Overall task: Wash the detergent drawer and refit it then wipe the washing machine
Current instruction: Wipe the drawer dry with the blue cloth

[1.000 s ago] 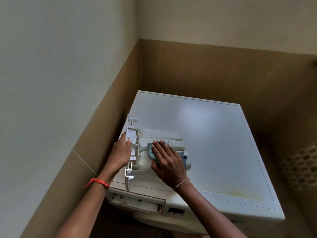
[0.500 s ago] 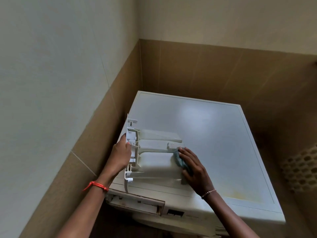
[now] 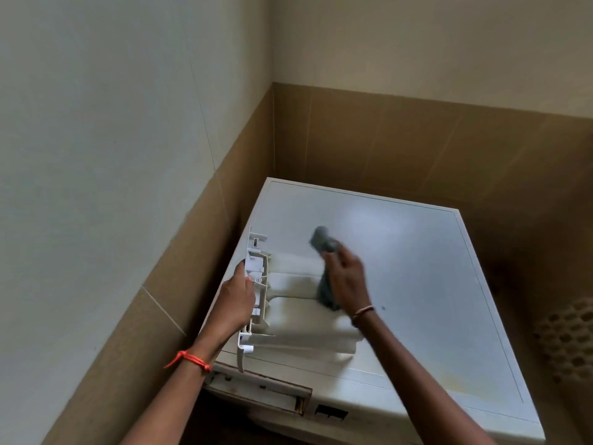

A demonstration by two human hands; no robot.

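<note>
A: First entry?
B: One left wall (image 3: 96,123), pale, plain, crossed by thin seam lines.
A: Second?
B: One rear wall (image 3: 433,43), cream, joining the first at a corner.
A: Lower down?
B: One brown tile band (image 3: 417,149), along the foot of both walls.
A: Far right?
B: One perforated basket (image 3: 568,342), honeycomb holes, dim, cut by the frame edge.

Two forearms show, both bare all the way to the lower edge of the view. Round the wrist of the left hand (image 3: 236,303) runs an orange-red thread (image 3: 189,359), wound in a couple of strands and knotted, with short loose ends sticking out. The wrist of the right hand (image 3: 348,281) carries a thin bracelet (image 3: 364,311) of coppery tone, its detail lost to blur.
</note>
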